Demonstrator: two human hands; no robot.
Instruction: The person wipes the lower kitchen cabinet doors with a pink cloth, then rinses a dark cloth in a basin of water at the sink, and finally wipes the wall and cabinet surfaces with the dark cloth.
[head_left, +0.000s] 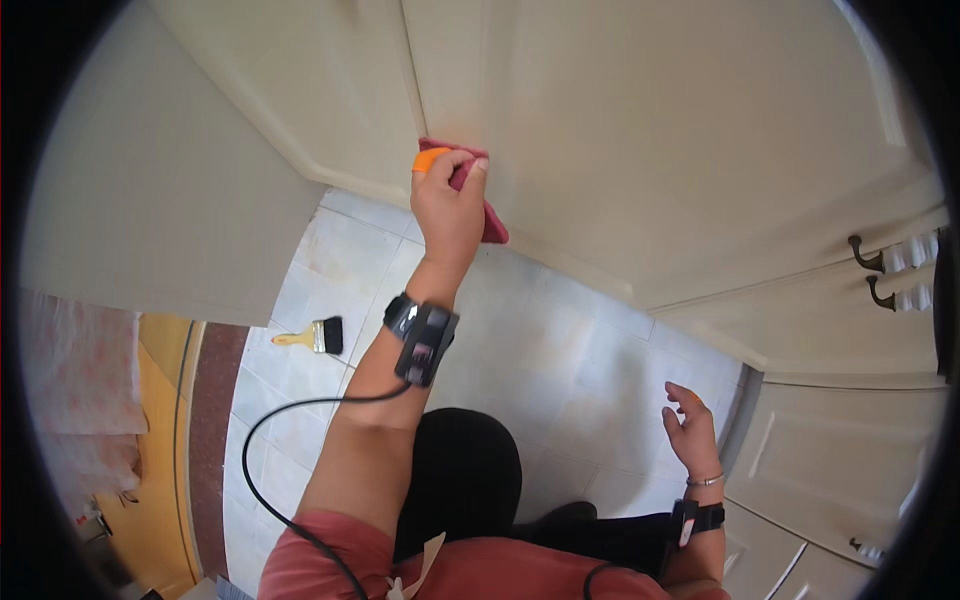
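Note:
A folded dark pink cloth (495, 225) is pinched in my left hand (450, 202), which holds it against the lower part of a cream cabinet door (637, 150). The cloth's upper edge lies by the narrow gap between this door and the cream panel to its left (360, 97). An orange band wraps a finger of that hand. My right hand (690, 431) hangs above the tiled floor (555, 330) at the right, fingers apart and holding nothing. A flat paintbrush (315, 337) with black bristles and a pale yellow handle lies on the floor, left of my left forearm.
Cabinet handles (896, 259) of dark metal and white stick out at the right. A grey-white panel (172, 187) stands at the left, above a dark red threshold strip (217, 450). From a wrist device (424, 345), a black cable (251, 435) loops beside my left arm.

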